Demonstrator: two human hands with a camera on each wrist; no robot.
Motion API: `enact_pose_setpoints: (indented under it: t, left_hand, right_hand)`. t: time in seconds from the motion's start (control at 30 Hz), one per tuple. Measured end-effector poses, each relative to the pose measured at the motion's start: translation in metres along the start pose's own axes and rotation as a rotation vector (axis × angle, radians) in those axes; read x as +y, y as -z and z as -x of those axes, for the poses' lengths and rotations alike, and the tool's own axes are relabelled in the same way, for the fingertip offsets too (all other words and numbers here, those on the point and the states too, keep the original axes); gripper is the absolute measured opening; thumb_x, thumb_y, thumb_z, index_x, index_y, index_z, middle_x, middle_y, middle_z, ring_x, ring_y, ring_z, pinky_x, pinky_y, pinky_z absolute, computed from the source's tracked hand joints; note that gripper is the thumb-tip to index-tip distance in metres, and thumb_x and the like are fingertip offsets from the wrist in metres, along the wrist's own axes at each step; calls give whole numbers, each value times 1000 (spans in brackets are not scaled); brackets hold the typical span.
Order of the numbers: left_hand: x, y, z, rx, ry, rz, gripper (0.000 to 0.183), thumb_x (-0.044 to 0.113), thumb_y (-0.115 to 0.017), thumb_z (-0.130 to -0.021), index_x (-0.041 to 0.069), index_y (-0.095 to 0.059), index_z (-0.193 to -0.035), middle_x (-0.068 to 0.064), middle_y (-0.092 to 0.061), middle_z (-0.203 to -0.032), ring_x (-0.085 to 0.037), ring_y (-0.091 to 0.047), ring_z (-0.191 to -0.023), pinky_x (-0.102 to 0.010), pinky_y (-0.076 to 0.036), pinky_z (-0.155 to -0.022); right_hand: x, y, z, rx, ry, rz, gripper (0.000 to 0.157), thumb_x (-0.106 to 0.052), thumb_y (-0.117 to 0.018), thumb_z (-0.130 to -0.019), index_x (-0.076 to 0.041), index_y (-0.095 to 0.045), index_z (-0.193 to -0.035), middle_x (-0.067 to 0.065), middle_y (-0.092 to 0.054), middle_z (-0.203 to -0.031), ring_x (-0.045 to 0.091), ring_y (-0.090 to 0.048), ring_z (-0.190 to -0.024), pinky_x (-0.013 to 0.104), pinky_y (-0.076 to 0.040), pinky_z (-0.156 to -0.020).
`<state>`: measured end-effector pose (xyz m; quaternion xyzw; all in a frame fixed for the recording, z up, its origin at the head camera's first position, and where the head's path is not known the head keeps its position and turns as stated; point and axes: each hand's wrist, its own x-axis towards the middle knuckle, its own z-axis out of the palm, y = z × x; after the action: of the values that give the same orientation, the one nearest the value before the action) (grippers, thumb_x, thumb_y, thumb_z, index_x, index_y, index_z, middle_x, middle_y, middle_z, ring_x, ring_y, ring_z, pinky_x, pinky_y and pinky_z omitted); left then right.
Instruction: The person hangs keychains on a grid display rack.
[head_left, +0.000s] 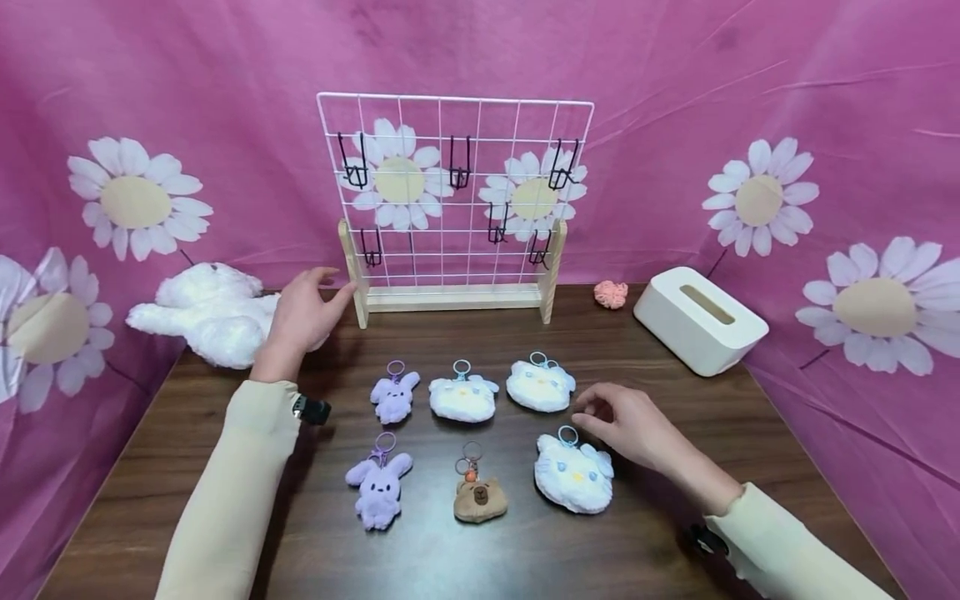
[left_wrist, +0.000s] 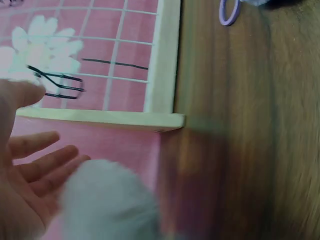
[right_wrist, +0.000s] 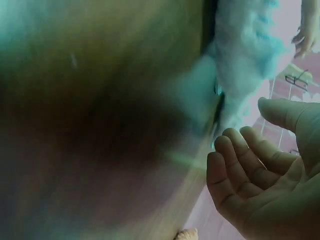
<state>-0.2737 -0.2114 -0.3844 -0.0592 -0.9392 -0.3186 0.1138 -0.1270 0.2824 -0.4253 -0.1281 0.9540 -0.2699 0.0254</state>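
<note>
My left hand hovers by the left post of the white wire grid rack, fingers spread and holding nothing. Beside and partly behind it lies a fluffy white plush toy. At the right, my right hand is loosely bent with nothing in its grasp. Close to its fingertips are a white cat plush keychain and another white cat keychain. A third white cat keychain lies left of these. Two purple bunny keychains and a brown capybara keychain complete two rough rows on the table.
Several black hooks hang on the grid, which stands in a wooden base. A white tissue box sits at the back right, with a pink bundle left of it. Pink flowered cloth walls the wooden table.
</note>
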Motion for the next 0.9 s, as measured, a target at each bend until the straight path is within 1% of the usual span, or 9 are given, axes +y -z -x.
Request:
enact_pose_setpoints:
  t: [0.13, 0.2, 0.3, 0.37, 0.43, 0.5, 0.57, 0.7, 0.9]
  left_hand:
    - [-12, -13, -10, 97, 67, 130, 57, 38, -67, -111, -1, -64, -152, -29, -74, -140, -46, -73, -127, -62, -59, -113]
    - [-17, -17, -14, 124, 88, 183, 56, 37, -68, -111, 0, -64, -153, -28, -75, -140, -45, -74, -126, -59, -60, -112]
    - [-23, -19, -18, 148, 114, 218, 54, 35, -69, -111, 1, -66, -152, -28, -75, -141, -43, -75, -128, -54, -62, -111]
    - [-25, -19, -20, 154, 126, 229, 51, 33, -70, -111, 1, -68, -150, -26, -75, -142, -42, -75, -129, -44, -62, -107]
    - [-25, -19, -21, 159, 138, 234, 48, 33, -71, -110, 2, -71, -147, -24, -76, -141, -39, -75, -128, -30, -61, -98]
    - [-25, -21, -23, 167, 137, 249, 45, 31, -73, -109, 2, -74, -144, -24, -78, -138, -38, -76, -125, -17, -54, -88]
    - [-25, -25, -26, 172, 128, 257, 43, 30, -74, -109, 2, -76, -142, -24, -80, -134, -37, -77, -122, -8, -48, -81]
    - [-23, -34, -29, 167, 111, 260, 41, 28, -74, -107, 2, -77, -139, -24, -82, -127, -38, -78, -118, -5, -46, -77]
    - [-23, -40, -30, 143, 112, 267, 40, 26, -77, -107, 1, -78, -138, -25, -82, -126, -39, -77, -116, -9, -47, -78]
  right_hand:
    - [-4, -5, 1, -53, -24, -31, 10, -24, -86, -100, -17, -81, -104, -11, -73, -85, 2, -62, -79, 18, -53, -68]
    - [-5, -7, 0, -86, -59, -62, 11, -24, -88, -98, -16, -81, -102, -9, -73, -84, 5, -63, -79, 18, -53, -68]
    - [-7, -9, -1, -136, -112, -114, 14, -26, -89, -97, -14, -81, -101, -6, -72, -84, 10, -62, -80, 19, -51, -68]
    - [-8, -11, -3, -157, -145, -142, 15, -26, -89, -96, -13, -81, -100, -5, -72, -84, 12, -62, -81, 19, -51, -67]
    - [-8, -12, -5, -164, -168, -156, 16, -26, -89, -95, -13, -81, -100, -4, -71, -84, 14, -62, -81, 20, -50, -66]
    - [-8, -13, -6, -165, -185, -161, 17, -26, -90, -94, -13, -80, -99, -4, -71, -84, 14, -62, -81, 21, -50, -65]
    - [-8, -14, -6, -168, -197, -166, 19, -27, -91, -93, -13, -80, -99, -4, -70, -84, 14, -61, -80, 21, -49, -66]
    - [-8, -14, -4, -186, -222, -171, 20, -26, -92, -92, -13, -79, -98, -3, -67, -83, 15, -59, -80, 21, -47, -66]
    - [-8, -12, -2, -193, -243, -165, 22, -25, -94, -91, -12, -77, -99, -2, -67, -83, 15, -59, -80, 22, -46, -64]
